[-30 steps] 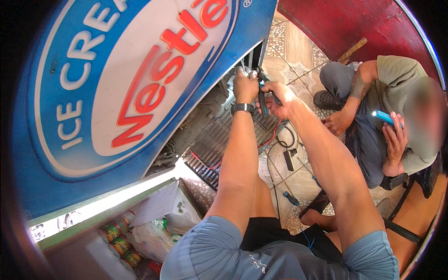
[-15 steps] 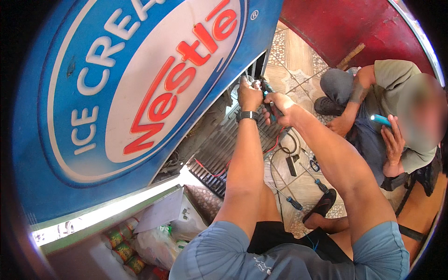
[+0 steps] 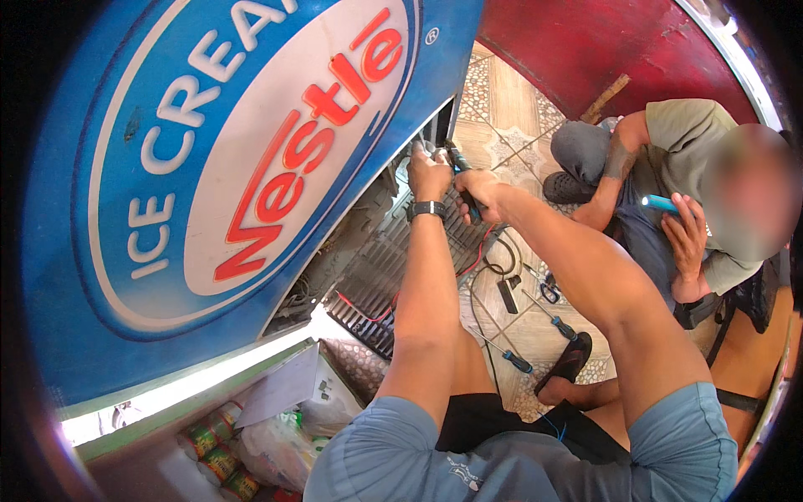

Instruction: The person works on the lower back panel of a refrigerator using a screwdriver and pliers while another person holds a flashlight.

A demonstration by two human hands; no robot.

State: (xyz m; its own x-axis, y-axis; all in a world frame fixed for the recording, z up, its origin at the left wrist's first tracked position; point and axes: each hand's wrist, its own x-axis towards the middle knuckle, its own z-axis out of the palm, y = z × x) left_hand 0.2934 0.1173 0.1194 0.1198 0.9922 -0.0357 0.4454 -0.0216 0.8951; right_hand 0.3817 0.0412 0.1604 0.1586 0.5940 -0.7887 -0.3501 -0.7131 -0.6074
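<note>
Both my arms reach forward to the open lower compartment of a large blue freezer cabinet (image 3: 159, 351). My left hand (image 3: 429, 176), with a dark watch on its wrist, is closed at the compartment's far corner; what its fingers pinch is too small to make out. Just right of it, my right hand (image 3: 488, 195) is wrapped round the dark handles of pliers (image 3: 457, 157). Their jaws point away toward the corner, next to my left fingers. Below my hands lies a slatted metal grille (image 3: 397, 272) with a red wire (image 3: 365, 314) across it.
At the right a person crouches, holding a lit teal flashlight (image 3: 661, 204). Two screwdrivers (image 3: 518, 361), scissors (image 3: 549, 291) and a black cable (image 3: 502, 269) lie on the tiled floor. A box with cans (image 3: 219, 462) and plastic bags stands lower left. A red panel (image 3: 619, 50) rises behind.
The whole view has shifted slightly, so the scene sits a little further left. My hands stay at the same corner, the right still on the pliers. The person still holds the flashlight.
</note>
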